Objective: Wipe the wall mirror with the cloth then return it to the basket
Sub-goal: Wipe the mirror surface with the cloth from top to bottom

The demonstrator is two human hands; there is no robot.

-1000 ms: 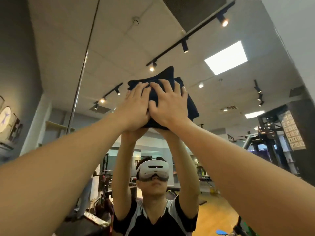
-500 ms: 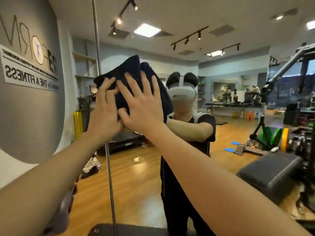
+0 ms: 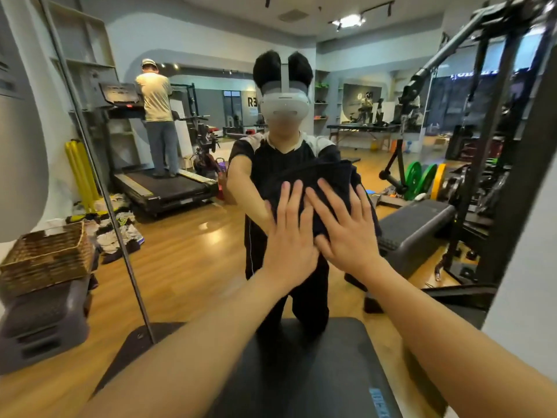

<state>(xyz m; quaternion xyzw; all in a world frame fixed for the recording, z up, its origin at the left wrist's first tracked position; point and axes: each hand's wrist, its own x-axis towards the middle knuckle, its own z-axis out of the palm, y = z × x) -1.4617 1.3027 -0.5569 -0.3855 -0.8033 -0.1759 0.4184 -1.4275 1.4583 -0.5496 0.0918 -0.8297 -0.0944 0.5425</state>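
Note:
A dark folded cloth (image 3: 327, 184) lies flat against the wall mirror (image 3: 187, 242) at about chest height. My left hand (image 3: 291, 236) and my right hand (image 3: 342, 227) press on it side by side with straight, spread fingers. The cloth's lower part is hidden under my palms. The mirror shows my own reflection behind the cloth. A woven wicker basket (image 3: 45, 257) stands at the left on stacked grey step platforms (image 3: 42, 324), beside the mirror's seam.
A black padded bench (image 3: 301, 372) sits right below my arms against the mirror. The mirror reflects a gym with a treadmill (image 3: 162, 182), a person on it, weight plates and a rack at the right. A white wall edge (image 3: 524, 297) borders the mirror on the right.
Both hands slid the cloth down the mirror, from overhead to chest height, and toward the right. My view dropped with them, bringing the basket and the bench into sight.

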